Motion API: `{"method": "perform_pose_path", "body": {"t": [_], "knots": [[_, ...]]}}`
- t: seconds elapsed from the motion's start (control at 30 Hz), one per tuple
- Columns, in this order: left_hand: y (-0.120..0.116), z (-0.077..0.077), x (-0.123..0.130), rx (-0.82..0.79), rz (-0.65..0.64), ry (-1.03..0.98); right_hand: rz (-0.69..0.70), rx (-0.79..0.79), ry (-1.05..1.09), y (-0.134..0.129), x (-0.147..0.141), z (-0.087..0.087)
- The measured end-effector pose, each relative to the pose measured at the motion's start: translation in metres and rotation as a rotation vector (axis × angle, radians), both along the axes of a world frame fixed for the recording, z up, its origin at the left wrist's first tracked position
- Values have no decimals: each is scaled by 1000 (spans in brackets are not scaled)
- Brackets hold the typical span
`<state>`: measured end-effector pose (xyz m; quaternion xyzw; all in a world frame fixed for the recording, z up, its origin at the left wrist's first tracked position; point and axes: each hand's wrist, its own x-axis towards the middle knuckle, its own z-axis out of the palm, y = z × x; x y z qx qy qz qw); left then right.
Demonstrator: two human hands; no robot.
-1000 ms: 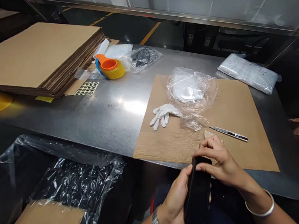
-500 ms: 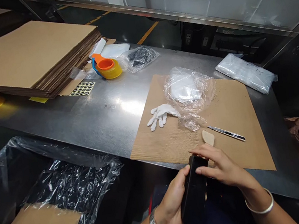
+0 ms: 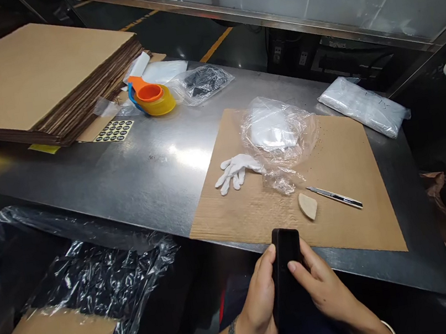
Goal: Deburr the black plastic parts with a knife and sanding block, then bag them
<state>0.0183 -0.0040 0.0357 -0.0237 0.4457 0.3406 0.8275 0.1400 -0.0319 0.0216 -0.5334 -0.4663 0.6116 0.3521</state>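
Note:
A long black box-like piece with a raised rim (image 3: 282, 281) is held between both hands at the near edge of the table. My left hand (image 3: 258, 307) grips its left side, thumb along the rim. My right hand (image 3: 327, 285) holds the right side, its thumb at the hollow. Beyond them, on a flat cardboard sheet (image 3: 363, 235), lie a small beige wedge-shaped pad (image 3: 308, 206) and a slim utility knife (image 3: 335, 197). A white glove (image 3: 237, 171) rests beside a crumpled clear plastic bag (image 3: 277, 125) with white contents.
A tall stack of cardboard sheets (image 3: 36, 72) fills the table's left. Near it are a tape dispenser (image 3: 151, 96), a sticker sheet (image 3: 115, 131) and a bag of black items (image 3: 204, 84). A white plastic packet (image 3: 365, 106) lies far right. A plastic-lined bin (image 3: 97, 275) stands lower left.
My right hand has moved from the black piece's top end down to its right side and now grips it. The piece has turned more upright in view, uncovering the beige pad.

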Motion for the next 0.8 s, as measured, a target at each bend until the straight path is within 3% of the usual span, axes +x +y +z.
{"method": "perform_pose_path", "body": {"t": [0.13, 0.23, 0.4, 0.57, 0.63, 0.8], "knots": [[3, 2, -1, -51, -33, -37, 95, -59, 153, -9, 0, 8], [3, 4, -1, -87, -74, -65, 112, -45, 152, -15, -1, 12], [3, 4, -3, -76, -101, -55, 41, 118, -273, -13, 0, 17], [0, 2, -6, -64, -267, -136, -150, 92, -568, 5, 21, 20], [-1, 2, -8, -34, -290, -133, -95, 90, -553, 15, 32, 25], [-2, 4, -10, -6, -339, -18, 289, 100, -486, 36, 49, 42]]}}
